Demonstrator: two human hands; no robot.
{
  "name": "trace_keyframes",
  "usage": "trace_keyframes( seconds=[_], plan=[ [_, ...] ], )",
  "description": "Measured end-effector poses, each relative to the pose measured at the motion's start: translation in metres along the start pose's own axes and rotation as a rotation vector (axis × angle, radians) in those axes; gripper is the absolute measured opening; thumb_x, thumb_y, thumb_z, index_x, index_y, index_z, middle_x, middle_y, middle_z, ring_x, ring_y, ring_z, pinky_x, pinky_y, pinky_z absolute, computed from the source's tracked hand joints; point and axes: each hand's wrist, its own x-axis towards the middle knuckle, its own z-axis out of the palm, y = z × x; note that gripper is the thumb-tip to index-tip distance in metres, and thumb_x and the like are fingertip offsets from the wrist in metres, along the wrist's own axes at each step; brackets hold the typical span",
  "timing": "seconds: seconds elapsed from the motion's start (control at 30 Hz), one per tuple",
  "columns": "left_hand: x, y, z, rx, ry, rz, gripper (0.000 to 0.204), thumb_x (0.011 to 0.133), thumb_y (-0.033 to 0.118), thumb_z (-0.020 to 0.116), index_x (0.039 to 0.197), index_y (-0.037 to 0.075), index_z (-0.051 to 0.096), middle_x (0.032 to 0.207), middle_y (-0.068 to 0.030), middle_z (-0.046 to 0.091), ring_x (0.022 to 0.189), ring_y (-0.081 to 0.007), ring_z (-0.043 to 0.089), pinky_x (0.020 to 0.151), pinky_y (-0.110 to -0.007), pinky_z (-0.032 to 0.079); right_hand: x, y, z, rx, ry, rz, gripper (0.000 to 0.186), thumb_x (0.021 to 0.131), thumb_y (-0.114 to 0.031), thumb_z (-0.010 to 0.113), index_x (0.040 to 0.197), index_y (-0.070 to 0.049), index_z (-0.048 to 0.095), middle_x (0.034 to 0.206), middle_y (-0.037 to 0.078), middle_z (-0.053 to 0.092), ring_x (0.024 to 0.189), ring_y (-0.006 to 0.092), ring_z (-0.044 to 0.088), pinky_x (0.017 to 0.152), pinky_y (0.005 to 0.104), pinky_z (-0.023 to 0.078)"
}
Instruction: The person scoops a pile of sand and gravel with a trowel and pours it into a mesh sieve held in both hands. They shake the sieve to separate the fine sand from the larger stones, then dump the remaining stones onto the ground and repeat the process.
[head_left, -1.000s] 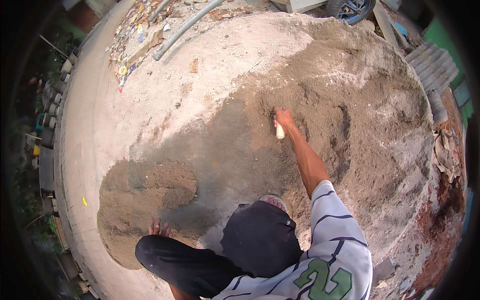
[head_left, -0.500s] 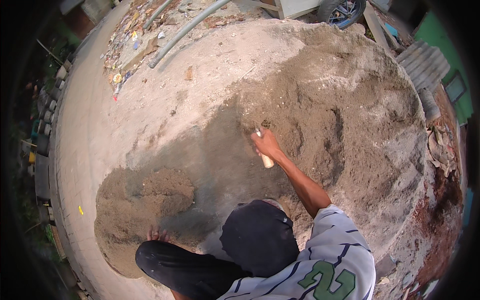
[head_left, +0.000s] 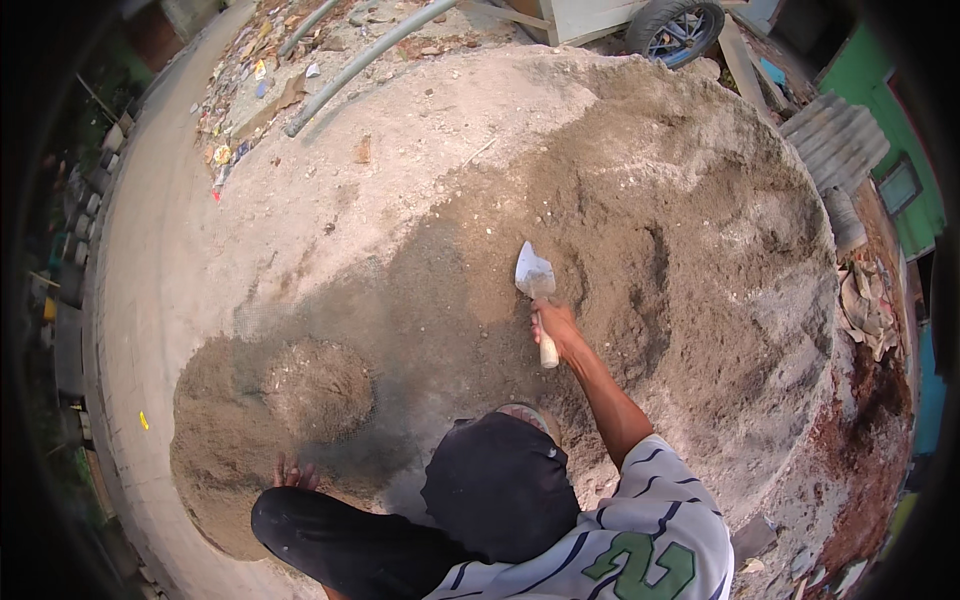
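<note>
My right hand is wrapped round the pale handle of a trowel. Its metal blade points away from me over loose grey-brown sand. At the lower left, the fingertips of my left hand show past my dark-trousered knee, spread apart at the near edge of the sand. The rest of that hand is hidden. Just beyond those fingers rises a rounded mound of sand. Close to my other knee, a round rim is partly covered by the dark cloth.
A mesh-textured patch lies beside the mound. Grey pipes and scattered rubbish are at the far left, with a paved path alongside. A wheel stands at the back, and corrugated sheeting at the right.
My right hand has drawn nearer to me with the trowel, and the blade now shows clearly. The left fingertips stay by the sand. The whole view has shifted slightly.
</note>
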Motion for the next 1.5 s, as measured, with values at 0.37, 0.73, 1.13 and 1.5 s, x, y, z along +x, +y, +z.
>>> trace_keyframes(
  seconds=[0.37,0.73,1.13,1.5],
  plan=[
    [-0.025,-0.010,0.057,0.066,-0.007,0.325,0.072,0.091,0.029,0.065,0.151,0.025,0.025,0.151,-0.0098,0.036,0.133,-0.0318,0.043,0.109,-0.041,0.038,0.068,-0.050,-0.081,-0.170,0.361,-0.289,0.023,0.088,-0.020,0.055,0.081,0.002,0.050,0.063,0.008,0.054,0.046,0.0165,0.053,0.040,0.0331,0.046],
    [-0.025,-0.008,0.063,0.029,0.011,0.289,0.081,0.085,0.022,0.072,0.151,0.025,0.025,0.151,-0.0112,0.035,0.133,-0.0328,0.044,0.107,-0.041,0.041,-0.058,-0.014,0.069,-0.781,-0.088,-0.498,0.036,0.088,-0.025,0.055,0.092,0.011,0.052,0.064,0.020,0.057,0.056,0.0292,0.059,0.054,0.0437,0.048],
    [-0.032,-0.008,0.063,0.037,0.050,0.256,0.083,0.083,0.017,0.074,0.150,0.025,0.026,0.150,-0.0125,0.037,0.130,-0.0330,0.047,0.104,-0.040,0.045,-0.077,0.044,0.088,-0.141,-0.395,-0.024,0.026,0.092,-0.022,0.052,0.107,-0.001,0.051,0.067,0.002,0.051,0.050,0.0114,0.050,0.042,0.0285,0.042],
    [-0.047,0.001,0.070,0.140,0.056,0.223,0.073,0.091,0.022,0.064,0.151,0.029,0.023,0.149,-0.0101,0.039,0.132,-0.0281,0.045,0.108,-0.041,0.041,0.107,-0.043,0.000,-0.196,0.140,-0.174,0.016,0.087,-0.017,0.055,0.087,-0.002,0.055,0.065,0.004,0.053,0.046,0.0133,0.050,0.038,0.0308,0.044]
  ],
)
